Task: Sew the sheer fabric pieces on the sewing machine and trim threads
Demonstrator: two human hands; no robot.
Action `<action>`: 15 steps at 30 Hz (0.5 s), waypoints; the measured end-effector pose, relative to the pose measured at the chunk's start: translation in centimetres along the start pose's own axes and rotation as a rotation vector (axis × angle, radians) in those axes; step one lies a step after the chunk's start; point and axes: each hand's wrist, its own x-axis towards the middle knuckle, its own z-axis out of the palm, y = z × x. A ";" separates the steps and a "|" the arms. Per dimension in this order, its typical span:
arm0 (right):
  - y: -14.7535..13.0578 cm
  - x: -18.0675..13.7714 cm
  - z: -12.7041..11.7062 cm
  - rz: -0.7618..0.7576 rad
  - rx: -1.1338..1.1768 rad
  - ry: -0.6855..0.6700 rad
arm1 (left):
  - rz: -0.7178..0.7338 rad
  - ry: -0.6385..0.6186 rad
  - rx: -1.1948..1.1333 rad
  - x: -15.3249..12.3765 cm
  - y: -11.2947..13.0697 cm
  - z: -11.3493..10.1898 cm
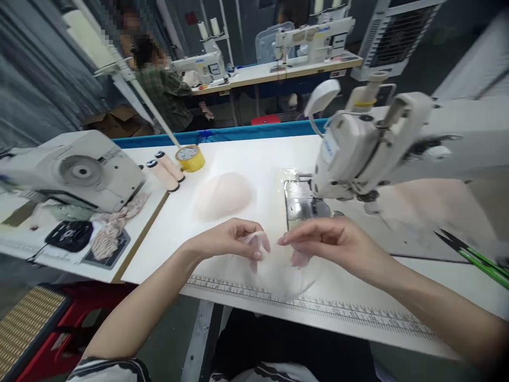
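My left hand [248, 243] is closed, pinching a thin, see-through whitish piece of fabric [284, 278] between thumb and fingers. Facing it, my right hand [328, 243] has its fingers pressed together on the same sheer fabric, which hangs blurred between and below both hands. A pale pink moulded cup [226, 195] lies on the white table beyond my left hand. Just past my right fingertips are the metal needle plate [298, 204] and the head of a sewing machine [345, 148].
Green-handled scissors [473, 257] and pale pink fabric [441, 204] lie right. A ruler strip [254, 292] runs along the front edge. Pink thread cones [165, 172] and a yellow tape roll [190, 158] stand left, near another machine [79, 170]. A person [163, 87] sits behind.
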 end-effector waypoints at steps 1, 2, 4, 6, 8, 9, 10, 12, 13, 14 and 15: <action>0.0 0.4 0.2 0.002 -0.031 0.014 | -0.002 0.053 -0.036 -0.7 -0.4 -0.7; -0.1 1.0 0.5 0.008 -0.058 0.025 | 0.010 0.137 -0.060 -1.4 -0.7 -1.3; -0.2 2.6 1.0 0.015 -0.096 0.046 | 0.051 0.351 -0.082 -2.5 -1.1 -3.0; -0.4 4.8 1.6 -0.007 -0.123 0.074 | 0.098 0.533 -0.060 -2.7 -1.0 -5.1; -0.4 7.5 1.9 -0.049 -0.155 0.102 | 0.121 0.638 -0.015 -2.1 -0.5 -7.7; -0.3 9.0 1.9 -0.073 -0.159 0.115 | 0.124 0.682 0.018 -1.5 -0.2 -9.0; -0.2 10.4 1.8 -0.099 -0.156 0.127 | 0.118 0.718 0.058 -0.9 0.0 -10.4; 0.4 13.1 1.5 -0.079 -0.157 0.132 | 0.085 0.773 0.147 0.7 0.2 -13.0; 0.8 14.3 1.3 -0.043 -0.170 0.140 | 0.063 0.794 0.196 1.4 0.2 -14.0; 1.2 15.2 1.0 0.003 -0.190 0.144 | 0.039 0.818 0.249 2.2 0.0 -14.9; 1.6 16.0 0.7 0.037 -0.206 0.140 | 0.012 0.840 0.306 2.8 -0.4 -15.6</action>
